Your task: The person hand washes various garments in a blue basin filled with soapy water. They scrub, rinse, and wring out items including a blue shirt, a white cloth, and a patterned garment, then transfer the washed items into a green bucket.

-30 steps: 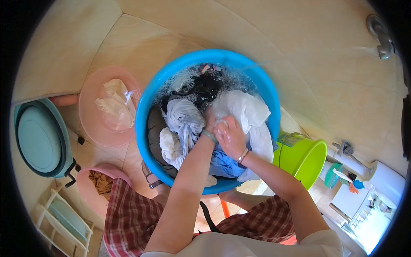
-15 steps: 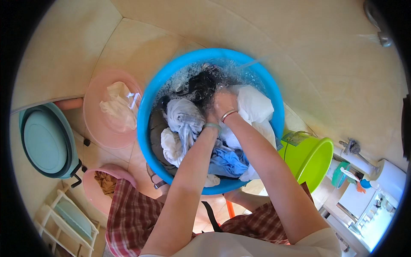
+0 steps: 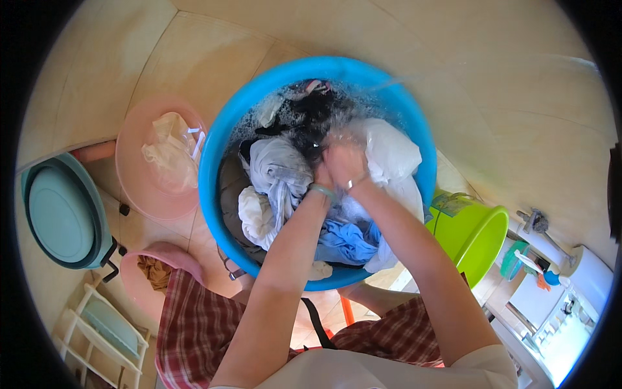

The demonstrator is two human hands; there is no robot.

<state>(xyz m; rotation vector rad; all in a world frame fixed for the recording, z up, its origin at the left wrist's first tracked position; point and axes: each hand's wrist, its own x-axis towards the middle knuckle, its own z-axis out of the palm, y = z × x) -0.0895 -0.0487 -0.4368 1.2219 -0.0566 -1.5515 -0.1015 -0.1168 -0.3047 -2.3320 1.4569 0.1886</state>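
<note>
A large blue basin (image 3: 208,139) holds wet laundry in foamy water. My left hand (image 3: 322,174), with a green bangle at the wrist, presses against my right hand (image 3: 345,162) over the middle of the basin. The left fingers are hidden. My right hand, with a silver bangle, looks curled, but splashing water hides its fingertips and anything in them. Beyond both hands lies a black garment (image 3: 316,111). A grey garment (image 3: 277,165) is bunched beside my left hand, a white garment (image 3: 392,150) beside my right. Blue cloth (image 3: 350,241) lies nearer, between my forearms.
A thin water stream (image 3: 447,70) falls in from the right. Left of the basin are a pink basin (image 3: 133,185) with pale cloth, another pink basin (image 3: 139,292) with brown cloth, and a teal tub (image 3: 65,207). A lime-green bucket (image 3: 476,240) tilts at the right.
Both hands stay together in the laundry; the right hand has turned and shifted slightly. A pale and pinkish cloth shows more at the basin's far side. The whole view has shifted a little.
</note>
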